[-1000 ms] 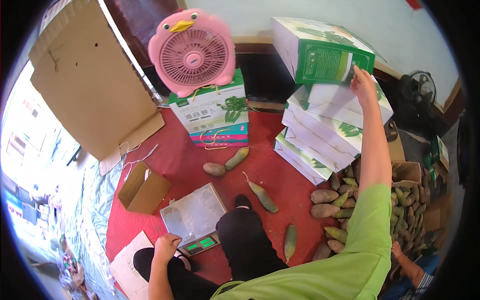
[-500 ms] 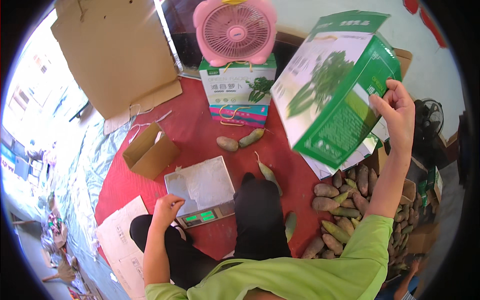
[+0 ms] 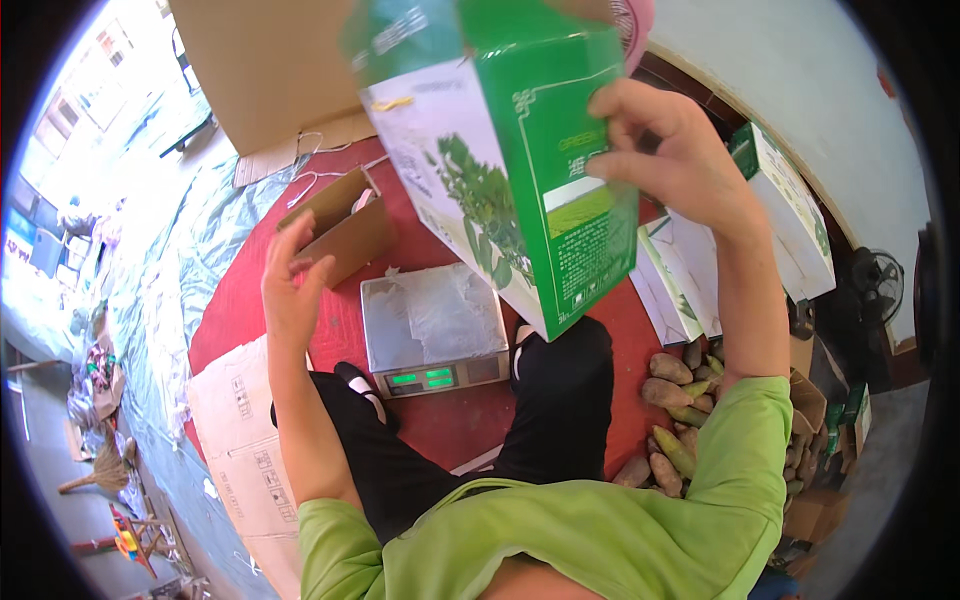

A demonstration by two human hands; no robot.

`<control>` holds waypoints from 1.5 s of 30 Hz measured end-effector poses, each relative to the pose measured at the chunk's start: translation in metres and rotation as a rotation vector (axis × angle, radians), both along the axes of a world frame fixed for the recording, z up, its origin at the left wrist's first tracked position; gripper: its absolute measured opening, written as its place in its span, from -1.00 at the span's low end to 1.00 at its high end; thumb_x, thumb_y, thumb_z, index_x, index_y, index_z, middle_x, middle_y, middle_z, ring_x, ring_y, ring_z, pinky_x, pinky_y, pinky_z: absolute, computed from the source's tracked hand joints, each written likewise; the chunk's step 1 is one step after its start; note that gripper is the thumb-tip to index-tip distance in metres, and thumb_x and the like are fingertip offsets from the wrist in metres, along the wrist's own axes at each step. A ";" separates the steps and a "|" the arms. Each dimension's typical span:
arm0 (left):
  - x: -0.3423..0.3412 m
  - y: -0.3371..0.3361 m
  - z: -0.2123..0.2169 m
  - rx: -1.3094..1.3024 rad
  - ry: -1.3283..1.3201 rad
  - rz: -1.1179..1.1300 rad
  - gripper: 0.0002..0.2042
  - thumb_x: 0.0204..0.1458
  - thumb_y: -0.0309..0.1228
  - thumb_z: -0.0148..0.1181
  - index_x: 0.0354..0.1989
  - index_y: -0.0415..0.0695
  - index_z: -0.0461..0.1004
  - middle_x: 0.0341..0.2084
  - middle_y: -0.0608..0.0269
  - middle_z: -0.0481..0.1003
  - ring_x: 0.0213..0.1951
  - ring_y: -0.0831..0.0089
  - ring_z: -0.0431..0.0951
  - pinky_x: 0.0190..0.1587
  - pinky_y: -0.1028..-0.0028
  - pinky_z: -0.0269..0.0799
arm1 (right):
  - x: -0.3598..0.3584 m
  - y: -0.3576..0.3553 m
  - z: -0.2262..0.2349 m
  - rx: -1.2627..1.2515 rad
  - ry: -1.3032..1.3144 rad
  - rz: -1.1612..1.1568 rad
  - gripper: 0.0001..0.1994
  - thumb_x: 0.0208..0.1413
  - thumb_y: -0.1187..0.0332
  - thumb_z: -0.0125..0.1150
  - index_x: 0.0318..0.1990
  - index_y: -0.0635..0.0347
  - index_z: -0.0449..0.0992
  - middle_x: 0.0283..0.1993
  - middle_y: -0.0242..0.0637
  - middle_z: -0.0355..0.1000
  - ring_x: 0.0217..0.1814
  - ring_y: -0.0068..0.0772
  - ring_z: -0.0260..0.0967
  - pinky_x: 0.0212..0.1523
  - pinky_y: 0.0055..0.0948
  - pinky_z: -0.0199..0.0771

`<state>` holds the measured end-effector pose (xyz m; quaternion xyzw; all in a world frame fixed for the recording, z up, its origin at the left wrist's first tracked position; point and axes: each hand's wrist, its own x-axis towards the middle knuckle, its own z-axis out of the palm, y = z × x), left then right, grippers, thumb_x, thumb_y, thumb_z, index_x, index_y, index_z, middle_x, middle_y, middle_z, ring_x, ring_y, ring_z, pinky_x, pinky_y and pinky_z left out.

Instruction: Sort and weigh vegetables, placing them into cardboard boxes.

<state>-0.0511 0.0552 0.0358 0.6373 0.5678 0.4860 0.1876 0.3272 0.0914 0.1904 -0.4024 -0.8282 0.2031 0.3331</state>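
Note:
My right hand [image 3: 672, 150] grips the side edge of a tall green and white carton [image 3: 515, 170] printed with leafy radishes. The carton hangs tilted in front of me, its lower corner above my knee. Its top is blurred and runs up to the picture's edge. My left hand [image 3: 295, 270] is raised with fingers apart and holds nothing. It is nearest to a small brown cardboard box [image 3: 362, 240] that stands with its top uncovered. Between my feet sits a flat electronic scale [image 3: 425, 320] with lit green displays and some film on its plate.
Several radishes [image 3: 672, 385] lie heaped at my right on the red floor covering [image 3: 445, 425]. White and green cartons [image 3: 792, 215] and a black fan [image 3: 876, 275] stand beyond. A flattened cardboard piece [image 3: 245, 440] lies at left. The pink fan [image 3: 635, 25] is mostly hidden.
The carton has swung leftward from the right side to in front of me, with my right hand on it. My left hand has risen from beside the scale and its fingers have spread.

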 end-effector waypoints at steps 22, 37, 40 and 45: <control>0.014 -0.029 -0.013 -0.102 0.506 -0.144 -0.91 -0.15 -0.54 0.27 -0.43 -0.17 0.52 -0.51 0.19 0.38 -0.39 0.16 0.46 -0.33 0.28 0.35 | -0.020 0.059 -0.289 -0.633 0.208 0.089 -0.79 0.00 0.60 0.26 -0.16 0.30 0.56 -0.24 -0.33 0.53 -0.20 -0.47 0.47 -0.17 -0.48 0.49; 0.030 -0.025 -0.030 -0.456 0.735 -0.291 -0.87 -0.19 -0.56 0.27 -0.39 -0.20 0.58 -0.46 0.09 0.47 -0.32 0.07 0.50 -0.28 0.26 0.37 | 0.079 -0.016 -0.466 -0.924 0.284 -0.698 -0.71 -0.11 0.45 0.36 -0.16 0.31 0.59 -0.28 -0.16 0.56 -0.19 -0.38 0.52 -0.12 -0.43 0.48; 0.038 -0.020 -0.024 -0.427 0.746 -0.332 -0.89 -0.14 -0.55 0.25 -0.38 -0.19 0.59 -0.47 0.09 0.46 -0.34 0.07 0.50 -0.30 0.24 0.37 | 0.097 -0.014 -0.493 -0.845 0.154 -0.668 -0.71 -0.11 0.41 0.36 -0.16 0.20 0.60 -0.23 -0.16 0.57 -0.13 -0.22 0.52 -0.06 -0.33 0.47; 0.043 -0.019 -0.019 -0.534 0.767 -0.301 -0.87 -0.18 -0.55 0.26 -0.39 -0.20 0.60 -0.48 0.08 0.46 -0.36 0.08 0.50 -0.30 0.25 0.37 | 0.092 -0.001 -0.519 -0.839 -0.209 -0.770 -0.69 -0.09 0.37 0.31 -0.10 0.04 0.56 -0.05 -0.11 0.49 0.05 -0.05 0.43 0.06 -0.19 0.42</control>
